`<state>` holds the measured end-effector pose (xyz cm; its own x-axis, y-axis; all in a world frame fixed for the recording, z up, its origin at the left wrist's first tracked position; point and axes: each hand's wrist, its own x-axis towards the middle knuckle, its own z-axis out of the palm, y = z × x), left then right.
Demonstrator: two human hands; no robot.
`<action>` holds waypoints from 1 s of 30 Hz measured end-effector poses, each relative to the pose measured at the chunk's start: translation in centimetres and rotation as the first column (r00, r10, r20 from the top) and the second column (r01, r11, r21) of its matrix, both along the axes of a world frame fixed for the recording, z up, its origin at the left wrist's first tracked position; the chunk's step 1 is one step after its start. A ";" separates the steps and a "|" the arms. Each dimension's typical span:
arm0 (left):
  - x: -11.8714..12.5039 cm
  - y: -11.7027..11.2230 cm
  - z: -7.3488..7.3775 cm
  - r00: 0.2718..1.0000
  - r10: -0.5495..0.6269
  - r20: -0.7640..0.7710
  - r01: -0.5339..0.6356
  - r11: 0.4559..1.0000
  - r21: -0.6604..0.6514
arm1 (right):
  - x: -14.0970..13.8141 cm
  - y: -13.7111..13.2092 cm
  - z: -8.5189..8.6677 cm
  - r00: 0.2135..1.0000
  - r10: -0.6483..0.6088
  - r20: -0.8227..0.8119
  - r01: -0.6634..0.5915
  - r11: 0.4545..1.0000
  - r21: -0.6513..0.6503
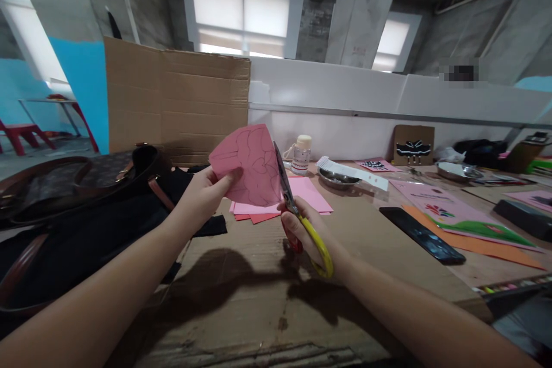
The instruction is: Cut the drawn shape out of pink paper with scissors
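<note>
Between thumb and fingers, my left hand (215, 187) grips a pink sheet of paper (252, 164) with curved lines drawn on it. Its outer edge is trimmed to an uneven shape. My right hand (304, 230) is closed round the handles of a pair of scissors (288, 191), one handle yellow and the other red. The blades point up along the right edge of the paper; whether they are parted is hard to tell. Both hands are raised over the cardboard-covered table (259, 299). Behind them lie pink paper sheets (310, 195) with red paper (259, 218) beneath.
A dark bag (86, 241) with brown straps fills the left side. At the back stand a cardboard panel (181, 103), a bottle (301, 155) and a metal dish (338, 177). On the right lie a black phone (422, 236), orange paper (495, 253) and a decorated pink sheet (452, 207).
</note>
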<state>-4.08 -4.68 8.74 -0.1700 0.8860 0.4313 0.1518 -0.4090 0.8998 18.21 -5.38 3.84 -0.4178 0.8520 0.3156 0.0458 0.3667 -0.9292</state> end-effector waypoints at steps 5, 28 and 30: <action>0.0 0.0 0.0 1.000 0.001 -0.001 -0.001 1.000 0.000 | 0.0 0.1 0.0 1.000 0.005 0.004 -0.005 1.000 0.006; -1.0 0.7 -0.3 0.998 -0.047 0.036 0.045 0.996 0.071 | 0.1 0.8 -0.8 1.000 0.026 -0.009 -0.026 1.000 0.010; -1.1 0.7 -0.3 0.999 -0.032 0.019 0.030 0.998 0.063 | 0.1 0.7 -0.7 0.999 0.036 -0.007 -0.036 0.999 0.007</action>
<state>-5.21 -3.94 8.42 -0.1518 0.8625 0.4828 0.1208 -0.4686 0.8751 18.36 -4.71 3.15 -0.4462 0.8339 0.3247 0.0261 0.3748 -0.9267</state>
